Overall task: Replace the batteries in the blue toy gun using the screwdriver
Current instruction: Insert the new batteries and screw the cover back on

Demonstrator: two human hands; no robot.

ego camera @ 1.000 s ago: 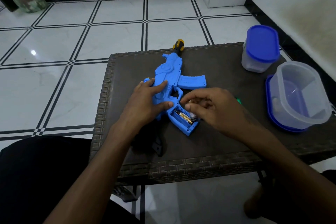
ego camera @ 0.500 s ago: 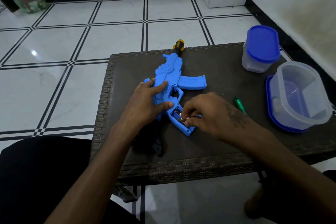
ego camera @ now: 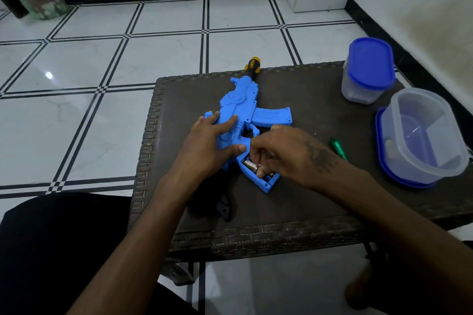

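The blue toy gun [ego camera: 239, 107] lies flat on the dark woven table [ego camera: 302, 202], its yellow-and-black muzzle at the far edge. Its grip compartment is open and shows a battery [ego camera: 250, 164]. My left hand [ego camera: 207, 146] rests flat on the gun's body, pressing it down. The fingertips of my right hand [ego camera: 284, 153] curl down into the compartment and touch the battery; whether they grip it is hidden. The green screwdriver [ego camera: 339, 148] lies on the table just right of my right hand.
A closed clear container with a blue lid [ego camera: 367, 71] stands at the back right. An open clear tub [ego camera: 425, 135] sits on its blue lid at the right edge. A black piece [ego camera: 224, 210] lies near the table's front. Tiled floor surrounds the table.
My right hand has turned and dipped its fingers deeper into the grip compartment onto the battery, uncovering the green screwdriver. The left hand and the gun have stayed put.
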